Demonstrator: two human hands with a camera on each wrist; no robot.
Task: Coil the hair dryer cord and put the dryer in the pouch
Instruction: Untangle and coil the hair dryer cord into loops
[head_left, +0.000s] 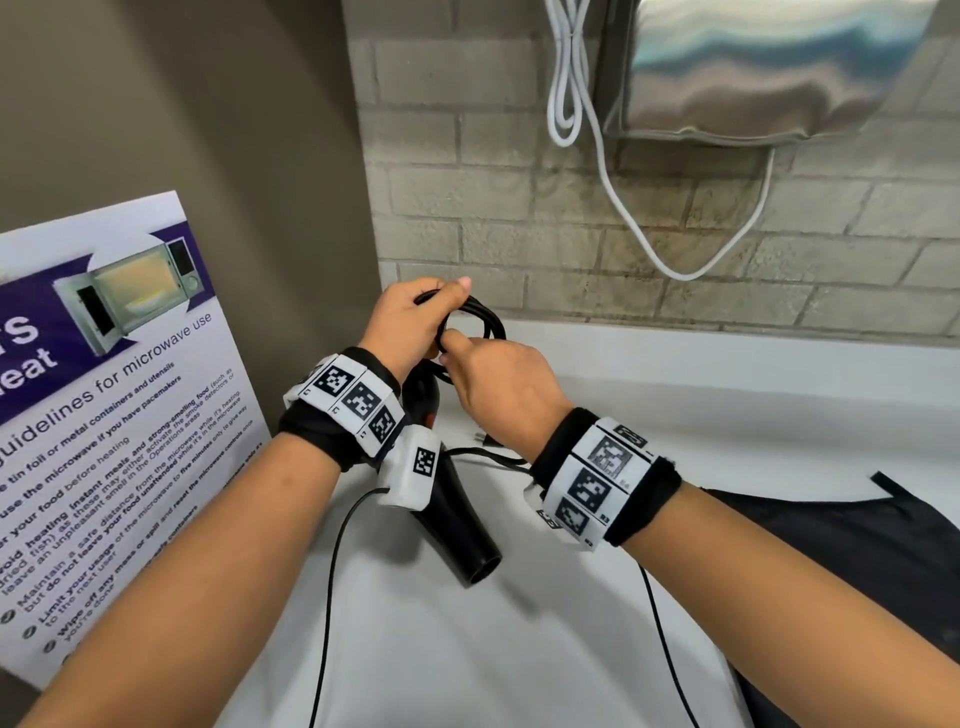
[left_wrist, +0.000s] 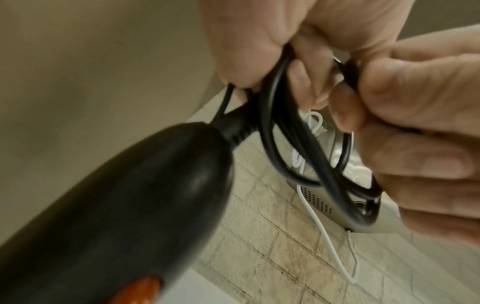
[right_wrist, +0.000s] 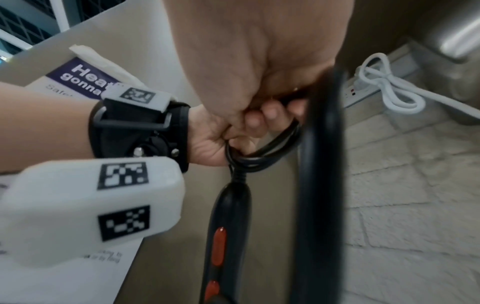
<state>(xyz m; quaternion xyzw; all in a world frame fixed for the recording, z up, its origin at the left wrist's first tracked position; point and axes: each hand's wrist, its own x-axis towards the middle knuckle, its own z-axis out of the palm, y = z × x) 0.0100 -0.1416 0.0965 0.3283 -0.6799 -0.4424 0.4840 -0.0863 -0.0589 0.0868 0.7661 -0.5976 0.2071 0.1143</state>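
Observation:
A black hair dryer (head_left: 457, 525) with red buttons (right_wrist: 218, 245) hangs below my hands, nozzle toward me over the white counter (head_left: 727, 395). My left hand (head_left: 410, 322) grips several loops of its black cord (head_left: 485, 317) near the handle end (left_wrist: 233, 127). My right hand (head_left: 498, 384) pinches a strand of the cord (left_wrist: 348, 67) right beside the left fingers. Loose cord (head_left: 493, 457) trails across the counter under my right wrist. A dark pouch (head_left: 857, 551) lies flat at the right, partly under my right forearm.
A microwave guidelines poster (head_left: 104, 415) leans against the brown wall at the left. On the brick wall ahead hang a steel appliance (head_left: 753, 73) and a looped white cable (head_left: 597, 130). A white power strip (right_wrist: 361, 90) sits by the wall.

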